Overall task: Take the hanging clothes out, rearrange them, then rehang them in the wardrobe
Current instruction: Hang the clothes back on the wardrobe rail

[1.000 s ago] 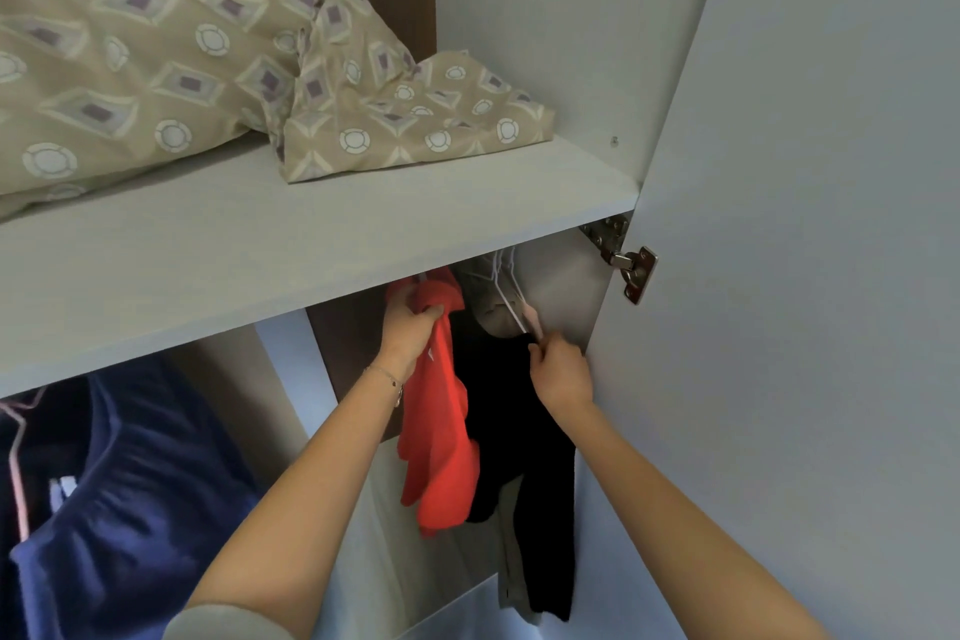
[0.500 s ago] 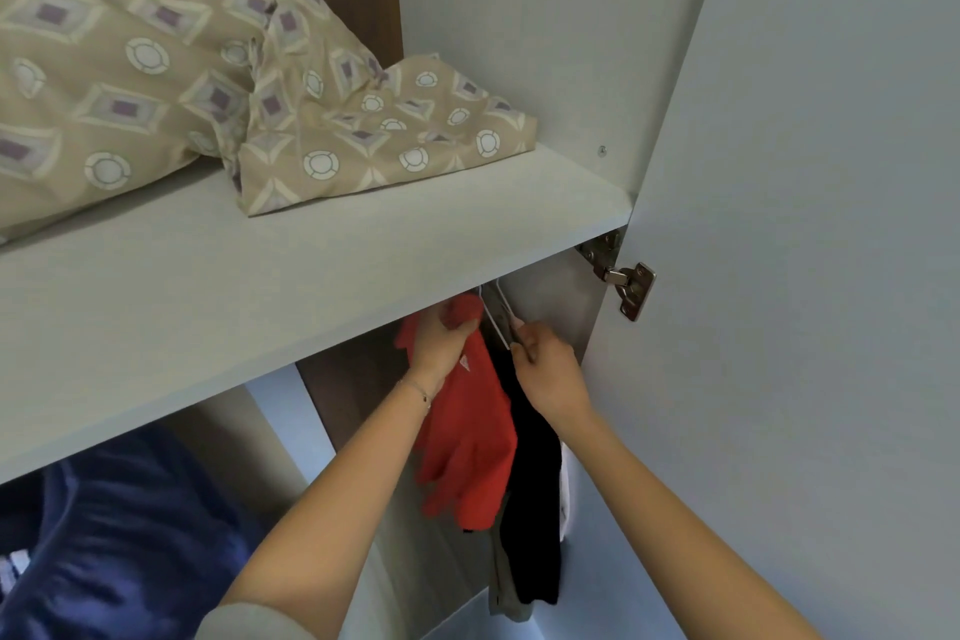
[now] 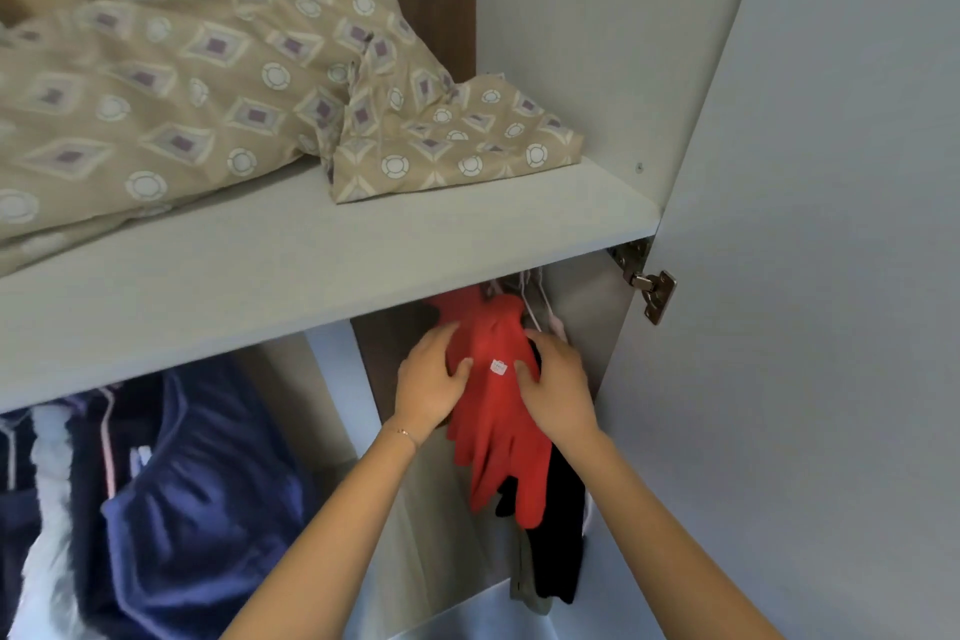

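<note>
Red cloth (image 3: 493,390) hangs just under the shelf (image 3: 311,250), at the right end of the wardrobe. 2 hands press on it. The left hand (image 3: 431,379) lies flat on its left side, the right hand (image 3: 558,382) flat on its right side, fingers spread. Black clothes (image 3: 558,535) hang behind it. Blue clothes (image 3: 197,499) hang far left. Patterned bedding (image 3: 208,83) sits on the shelf.

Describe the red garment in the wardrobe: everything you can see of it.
The red garment is soft orange-red cloth hanging under the grey shelf, its top bunched near the hanger wires. A small white tag sits mid-front. It droops in uneven folds in front of a black garment. The left hand and right hand press its two sides, fingers spread.
</note>
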